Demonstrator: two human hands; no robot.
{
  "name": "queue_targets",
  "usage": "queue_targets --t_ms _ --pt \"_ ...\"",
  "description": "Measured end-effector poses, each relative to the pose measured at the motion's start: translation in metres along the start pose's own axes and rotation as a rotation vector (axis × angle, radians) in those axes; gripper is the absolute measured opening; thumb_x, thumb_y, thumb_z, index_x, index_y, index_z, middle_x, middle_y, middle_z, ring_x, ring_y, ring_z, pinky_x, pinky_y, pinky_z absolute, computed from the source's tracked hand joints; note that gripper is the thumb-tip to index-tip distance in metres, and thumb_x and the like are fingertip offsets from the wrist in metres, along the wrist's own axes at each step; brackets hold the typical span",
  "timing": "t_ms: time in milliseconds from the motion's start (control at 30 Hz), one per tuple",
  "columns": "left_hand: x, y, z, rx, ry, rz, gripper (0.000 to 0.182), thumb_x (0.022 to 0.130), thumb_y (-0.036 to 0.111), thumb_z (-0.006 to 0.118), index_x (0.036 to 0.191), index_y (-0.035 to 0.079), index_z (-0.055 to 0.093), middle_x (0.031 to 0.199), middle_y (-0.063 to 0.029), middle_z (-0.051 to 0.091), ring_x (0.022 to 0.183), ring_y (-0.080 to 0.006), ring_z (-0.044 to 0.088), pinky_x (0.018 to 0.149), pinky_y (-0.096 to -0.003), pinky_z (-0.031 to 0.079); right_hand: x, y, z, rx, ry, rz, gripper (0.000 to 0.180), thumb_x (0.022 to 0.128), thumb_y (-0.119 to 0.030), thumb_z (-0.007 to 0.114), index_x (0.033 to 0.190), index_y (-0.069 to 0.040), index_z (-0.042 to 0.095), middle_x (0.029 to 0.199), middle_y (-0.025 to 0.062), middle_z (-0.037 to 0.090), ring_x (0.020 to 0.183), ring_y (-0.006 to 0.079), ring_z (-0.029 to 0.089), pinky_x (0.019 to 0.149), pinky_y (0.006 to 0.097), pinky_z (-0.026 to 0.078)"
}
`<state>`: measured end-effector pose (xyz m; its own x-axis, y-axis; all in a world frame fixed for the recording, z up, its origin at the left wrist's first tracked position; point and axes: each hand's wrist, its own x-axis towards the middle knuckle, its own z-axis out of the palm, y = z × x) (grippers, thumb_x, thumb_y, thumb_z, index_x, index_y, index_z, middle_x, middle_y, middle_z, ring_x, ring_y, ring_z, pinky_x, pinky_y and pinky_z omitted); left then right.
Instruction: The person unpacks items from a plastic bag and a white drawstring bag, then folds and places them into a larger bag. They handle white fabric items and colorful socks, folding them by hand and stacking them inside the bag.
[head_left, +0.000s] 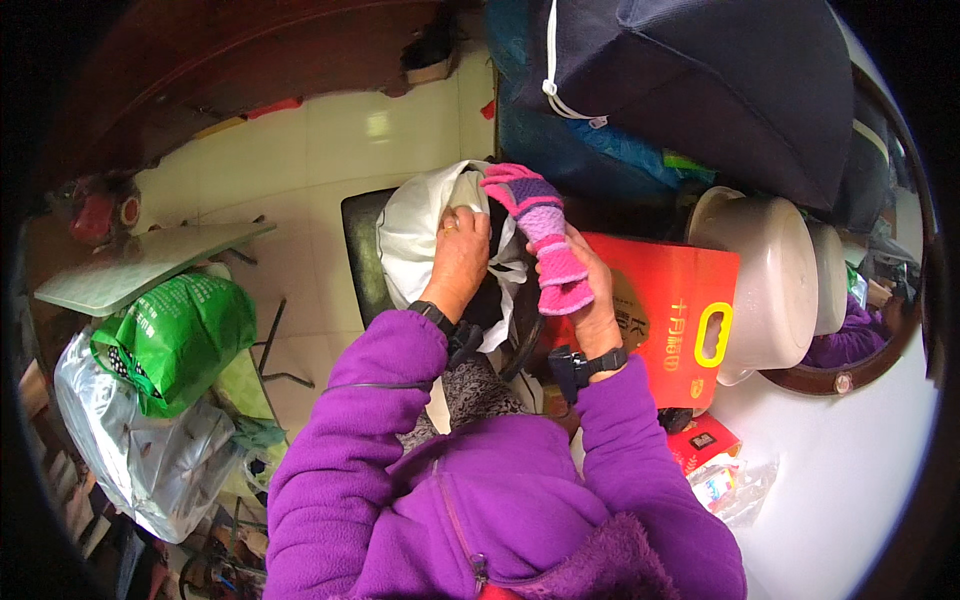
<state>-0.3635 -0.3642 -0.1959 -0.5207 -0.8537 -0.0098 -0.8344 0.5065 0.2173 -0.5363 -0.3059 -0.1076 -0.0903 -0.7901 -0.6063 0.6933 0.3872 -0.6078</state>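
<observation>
A white plastic bag (409, 217) lies on a dark seat (364, 259) before me, its mouth facing up. My left hand (461, 251) is at that mouth with curled fingers, their tips hidden; whether they grip the bag or something inside cannot be told. To the right of the bag, my right hand (596, 289) holds knitted gloves (551, 236) in pink, lilac and dark purple, with their glove fingers pointing up and left. The thumb and fingers of that hand are partly hidden behind the gloves.
A red carton (667, 300) with a yellow handle and a pale plastic basin (772, 277) stand at right. A dark fabric bag (720, 90) is at upper right. Green (187, 330) and clear (142, 442) plastic bags lie at left near a small folding table (150, 262).
</observation>
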Motion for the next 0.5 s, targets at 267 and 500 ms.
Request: queue_targets --t_ms 267,500 --pt "0.018 -0.014 0.015 0.021 0.065 -0.041 0.051 0.078 0.018 0.065 0.122 -0.001 0.049 0.119 -0.0213 0.053 0.111 -0.0345 0.054 0.095 -0.0380 0.047 -0.007 0.004 0.004 0.019 -0.057 -0.030 0.052 0.097 -0.024 0.047 0.142 -0.001 0.036 0.115 0.0229 0.062 0.084 0.0251 0.066 0.074 0.0336 0.057" --pt "0.000 -0.004 -0.008 0.154 -0.029 0.089 0.052 0.084 0.020 0.056 0.131 0.000 0.049 0.132 -0.0194 0.049 0.128 -0.0324 0.043 0.108 -0.0475 0.034 0.000 0.015 0.008 0.520 -0.230 0.148 0.051 0.098 -0.020 0.047 0.140 0.005 0.035 0.128 0.0224 0.055 0.102 0.0292 0.063 0.084 0.0357 0.055"
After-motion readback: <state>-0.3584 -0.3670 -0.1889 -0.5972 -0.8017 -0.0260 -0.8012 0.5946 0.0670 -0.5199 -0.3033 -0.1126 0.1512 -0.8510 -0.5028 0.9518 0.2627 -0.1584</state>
